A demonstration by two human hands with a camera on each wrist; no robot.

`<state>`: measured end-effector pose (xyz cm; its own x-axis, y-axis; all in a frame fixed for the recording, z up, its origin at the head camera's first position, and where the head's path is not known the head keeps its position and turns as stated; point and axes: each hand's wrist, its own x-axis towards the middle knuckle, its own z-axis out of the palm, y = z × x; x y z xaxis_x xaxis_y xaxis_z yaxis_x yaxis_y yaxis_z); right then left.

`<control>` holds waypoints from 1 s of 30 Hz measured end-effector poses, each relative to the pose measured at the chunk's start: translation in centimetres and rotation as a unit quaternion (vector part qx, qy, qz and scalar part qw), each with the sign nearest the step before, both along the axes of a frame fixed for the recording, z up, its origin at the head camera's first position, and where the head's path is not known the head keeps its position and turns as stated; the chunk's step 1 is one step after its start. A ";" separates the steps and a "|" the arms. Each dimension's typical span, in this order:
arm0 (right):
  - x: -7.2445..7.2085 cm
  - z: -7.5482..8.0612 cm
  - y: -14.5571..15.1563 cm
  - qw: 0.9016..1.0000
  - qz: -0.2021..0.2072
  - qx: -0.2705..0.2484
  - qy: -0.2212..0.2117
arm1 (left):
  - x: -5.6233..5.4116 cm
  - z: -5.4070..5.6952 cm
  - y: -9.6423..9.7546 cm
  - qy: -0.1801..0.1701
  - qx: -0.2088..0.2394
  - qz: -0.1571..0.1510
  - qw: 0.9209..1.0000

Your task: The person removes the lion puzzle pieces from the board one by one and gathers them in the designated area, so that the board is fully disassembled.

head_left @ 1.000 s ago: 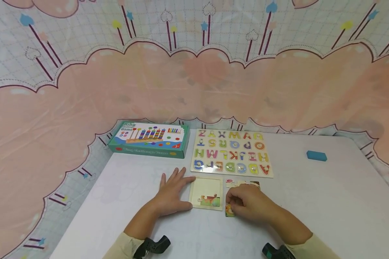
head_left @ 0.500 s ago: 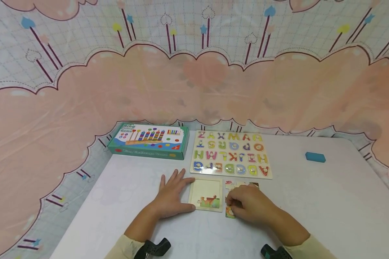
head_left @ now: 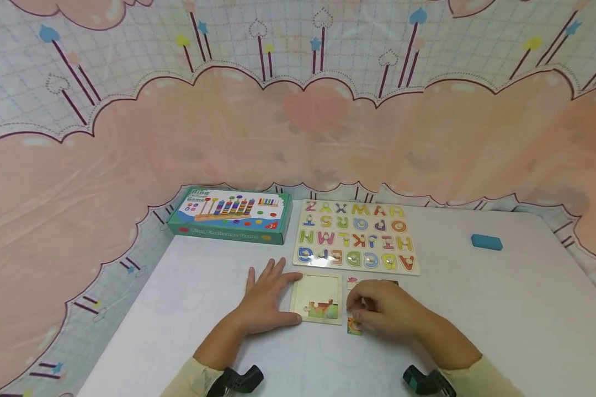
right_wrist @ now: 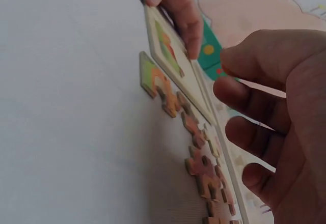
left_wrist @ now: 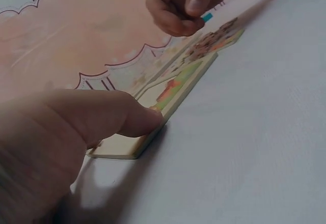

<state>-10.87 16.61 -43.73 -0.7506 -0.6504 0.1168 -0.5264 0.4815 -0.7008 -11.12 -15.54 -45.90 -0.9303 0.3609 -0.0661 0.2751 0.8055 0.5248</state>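
Note:
A small square wooden puzzle tray (head_left: 318, 286) lies flat on the table, with a few joined picture pieces (head_left: 325, 310) in its lower right corner. My left hand (head_left: 260, 306) is spread at the tray's left side; its index fingertip and thumb touch the two left corners. Over the loose jigsaw pieces (right_wrist: 201, 165) to the right of the tray hovers my right hand (head_left: 394, 311). Its fingers are loosely bent and no piece shows between them in the right wrist view. One loose piece (head_left: 354, 326) shows just below that hand; the hand covers most others in the head view.
Behind the tray lies an alphabet peg board (head_left: 345, 270) with coloured letters. A green ring game box (head_left: 228, 234) stands at the back left. A blue block (head_left: 487, 242) rests far right on the white table (head_left: 477, 309). A patterned cloth hangs behind.
My right hand stays over the loose pieces; its fingers shift slightly. The left hand keeps its place at the tray, its thumb a little further onto the corner.

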 end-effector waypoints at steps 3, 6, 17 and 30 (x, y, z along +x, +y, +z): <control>-0.5 0.2 0.0 0.999 0.013 -0.028 -0.028 | -0.1 0.1 0.2 -0.007 -0.005 -0.002 1.000; -0.9 0.3 -0.2 0.998 0.023 -0.045 -0.031 | -0.2 0.1 0.4 -0.015 -0.012 0.001 1.000; -2.6 1.1 -2.6 0.996 0.056 -0.047 -0.045 | -0.8 -0.5 1.0 -0.018 -0.031 0.011 0.999; -4.2 0.8 -5.6 0.993 0.105 0.005 -0.055 | -0.8 0.3 1.0 -0.038 -0.040 0.011 0.998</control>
